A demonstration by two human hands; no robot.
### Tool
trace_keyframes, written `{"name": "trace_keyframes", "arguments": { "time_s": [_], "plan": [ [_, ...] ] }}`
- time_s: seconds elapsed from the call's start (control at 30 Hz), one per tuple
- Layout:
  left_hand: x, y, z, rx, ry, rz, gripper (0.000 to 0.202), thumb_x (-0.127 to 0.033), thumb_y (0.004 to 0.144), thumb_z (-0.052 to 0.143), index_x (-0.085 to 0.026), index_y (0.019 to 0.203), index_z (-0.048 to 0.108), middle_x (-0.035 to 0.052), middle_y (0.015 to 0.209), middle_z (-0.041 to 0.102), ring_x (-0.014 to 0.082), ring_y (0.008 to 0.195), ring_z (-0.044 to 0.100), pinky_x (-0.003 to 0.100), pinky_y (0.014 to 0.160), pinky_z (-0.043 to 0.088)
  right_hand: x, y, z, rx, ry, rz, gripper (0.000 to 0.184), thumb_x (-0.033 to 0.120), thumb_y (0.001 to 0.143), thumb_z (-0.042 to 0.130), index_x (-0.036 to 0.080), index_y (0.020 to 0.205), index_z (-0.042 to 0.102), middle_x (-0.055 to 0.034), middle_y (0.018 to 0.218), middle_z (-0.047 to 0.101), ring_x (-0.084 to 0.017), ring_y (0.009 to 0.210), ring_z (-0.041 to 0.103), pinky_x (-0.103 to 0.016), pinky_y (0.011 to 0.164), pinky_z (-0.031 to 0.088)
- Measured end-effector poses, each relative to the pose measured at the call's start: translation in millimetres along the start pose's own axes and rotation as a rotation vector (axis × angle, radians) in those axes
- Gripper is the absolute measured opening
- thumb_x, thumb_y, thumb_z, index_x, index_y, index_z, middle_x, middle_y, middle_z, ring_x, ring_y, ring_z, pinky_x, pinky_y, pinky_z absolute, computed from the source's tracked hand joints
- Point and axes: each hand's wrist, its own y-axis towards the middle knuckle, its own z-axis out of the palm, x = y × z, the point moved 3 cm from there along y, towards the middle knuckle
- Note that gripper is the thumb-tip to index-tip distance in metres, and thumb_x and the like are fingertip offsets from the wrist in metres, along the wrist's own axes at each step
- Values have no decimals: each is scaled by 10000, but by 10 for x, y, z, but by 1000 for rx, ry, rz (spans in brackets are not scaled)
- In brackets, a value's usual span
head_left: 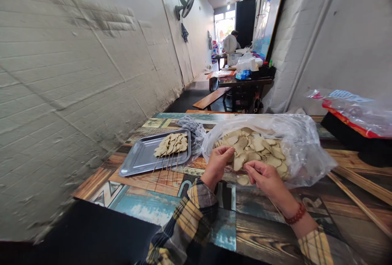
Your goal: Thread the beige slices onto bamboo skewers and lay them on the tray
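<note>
My left hand is closed in a pinch at the edge of a pale beige slice, over the front of an open clear plastic bag. Many similar slices fill the bag; what food they are I cannot tell for sure. Just right of it, my right hand pinches a thin wooden skewer, which runs back under the palm toward the wrist. Its fingertips are close to the same slice. The skewer's tip is hidden by fingers and slices.
Left of the bag, a metal tray bears skewered slices, their sticks jutting over its front edge. A grey crumpled cloth lies behind. Loose wooden skewers and a black container with plastic packaging are at right. A person is far back.
</note>
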Motion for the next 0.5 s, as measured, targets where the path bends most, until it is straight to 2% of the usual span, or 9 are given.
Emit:
{"name": "trace_keyframes", "arguments": {
  "time_s": [0.13,0.27,0.5],
  "plan": [
    [-39,-38,32,27,-56,-45,579,-617,512,895,-134,738,671,-16,653,558,85,563,473,227,540,373,-24,6,1,-6,4,2,442,619,828,629,186,747,669,44,485,519,-91,420,361,-238,423,250],
    [-16,-27,15,2,-14,-28,569,-609,512,897,-127,711,670,-17,634,550,73,553,443,218,535,338,-52,11,-6,2,-40,-23,413,582,855,612,188,744,670,36,494,535,-97,425,376,-240,423,261],
    [26,-15,32,40,38,-1,545,-611,549,876,-127,675,660,-21,618,534,70,547,421,221,531,311,-59,19,-35,-16,-71,-43,394,553,871,600,194,726,671,28,505,555,-109,437,422,-238,439,300]
  ]
}}
